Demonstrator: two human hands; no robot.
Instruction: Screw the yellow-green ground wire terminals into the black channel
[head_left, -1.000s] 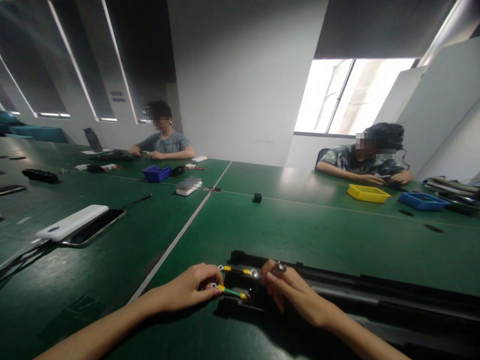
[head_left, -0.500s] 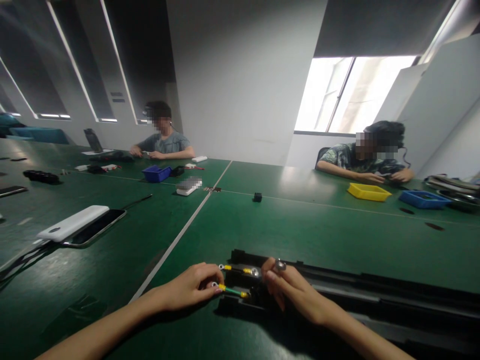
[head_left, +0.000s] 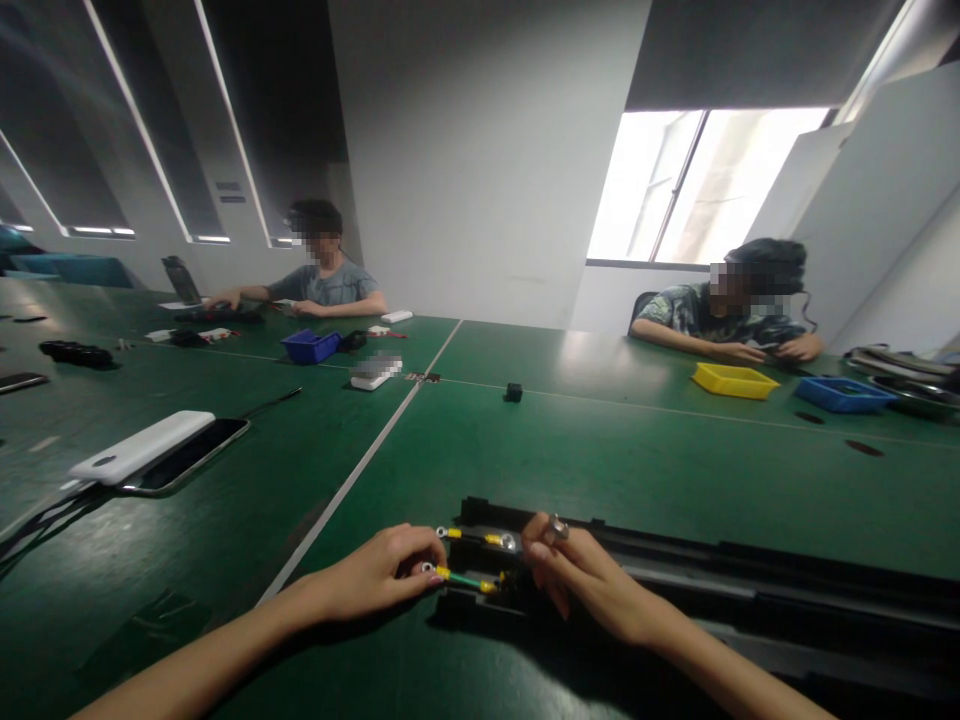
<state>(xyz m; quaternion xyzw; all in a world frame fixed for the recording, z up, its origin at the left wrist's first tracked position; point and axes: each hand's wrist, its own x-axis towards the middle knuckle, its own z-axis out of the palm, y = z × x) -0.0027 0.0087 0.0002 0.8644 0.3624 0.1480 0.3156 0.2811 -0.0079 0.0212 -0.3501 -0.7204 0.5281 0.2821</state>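
My left hand is closed at the left end of a long black housing, its thumb and fingertips pinching a short green wire beside a ring terminal. Yellow sleeves sit at both ends of that wire. Just behind it runs a second short wire, dark, with yellow sleeves and a ring lug at each end. Over the housing's end, my right hand, wearing a ring, has its fingers curled together near the far end of the green wire. Whatever those fingers grip is hidden.
A small black cube lies ahead on the green table. Leftward are a white power bank, a phone and cables. Yellow and blue trays stand far right. Two people sit opposite.
My hands and both wires keep nearly the same place. The person at far left has reached an arm out toward the left. The view has shifted very slightly.
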